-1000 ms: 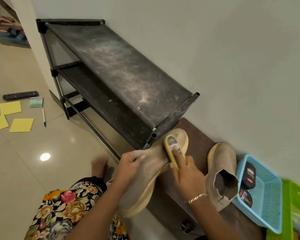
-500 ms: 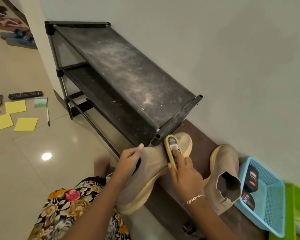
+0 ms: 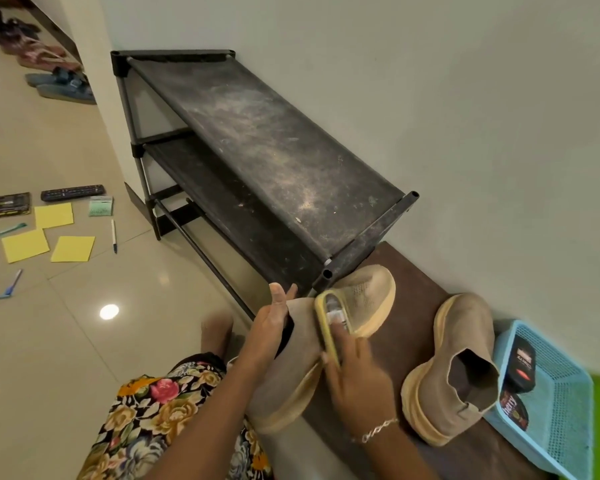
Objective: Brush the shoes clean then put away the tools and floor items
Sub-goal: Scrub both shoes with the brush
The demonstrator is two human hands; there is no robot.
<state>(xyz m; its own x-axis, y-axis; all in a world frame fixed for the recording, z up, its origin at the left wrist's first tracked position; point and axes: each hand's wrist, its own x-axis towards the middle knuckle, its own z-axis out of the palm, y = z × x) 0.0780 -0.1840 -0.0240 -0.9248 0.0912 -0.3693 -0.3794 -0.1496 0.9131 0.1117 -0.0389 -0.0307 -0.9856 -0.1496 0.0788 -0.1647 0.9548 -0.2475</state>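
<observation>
**Brushing under way.** A person worked on a beige suede boot at the near end of a dusty black shoe rack, the boot's toe just beside the rack's corner post. The right hand gripped a yellow shoe brush, fingers laid along its back, thumb at its edge. The bristles were down on the upper behind the toe. The left hand steadied the boot at its collar, fingers nearly straight and pressed flat against the suede rather than curled round it.

The second boot stood upright on a dark brown bench past the rack's near end, apart from the first. Just beyond it, farther again from the rack, a blue plastic basket held shoe-polish containers. On the tiles off the rack's far end lay yellow paper sheets, a black remote control and a pen.

The task appeared to be in its opening stage, the brushing of the shoes, with the tools and floor items yet to be put away. Whether the second boot had been cleaned could not be told. The next move would likely call for firm strokes along the upper and sole edge. The left hand would need to turn the boot to bring up its unbrushed sides.
</observation>
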